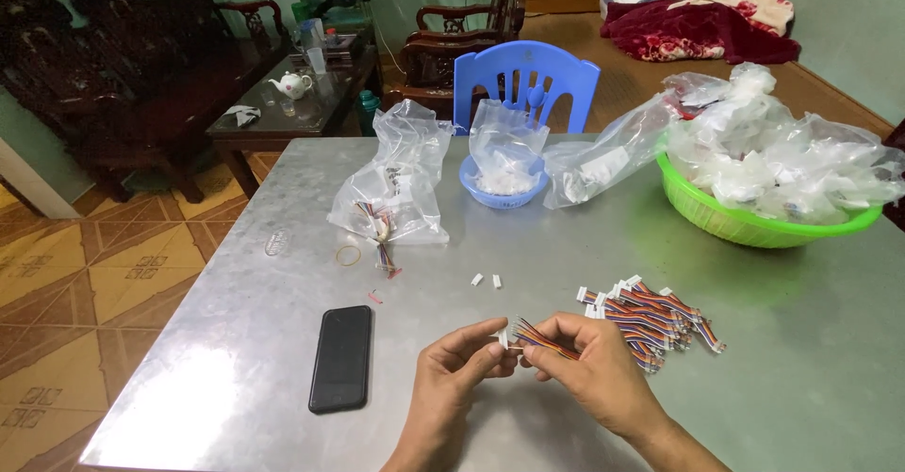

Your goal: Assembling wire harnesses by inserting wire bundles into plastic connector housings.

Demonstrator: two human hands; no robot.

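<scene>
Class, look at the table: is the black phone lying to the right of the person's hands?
No, the black phone lies flat on the metal table to the left of the left hand and right hand.

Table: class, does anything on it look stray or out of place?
Two white connectors lie loose mid-table, apart from the wire pile. A rubber band and a red scrap sit stray beside the bag. Nothing looks spilled or damaged.

Left of the grip, the black phone (340, 358) lay near; beyond it the metal table (236, 359) stretched bare. Just right of the grip, a heap of coloured wire harnesses (650, 317) blocked passage. Ahead, two small white connectors (485, 281) lay loose, then open tabletop up to the plastic bags (396, 175) and blue bowl (504, 194).
</scene>
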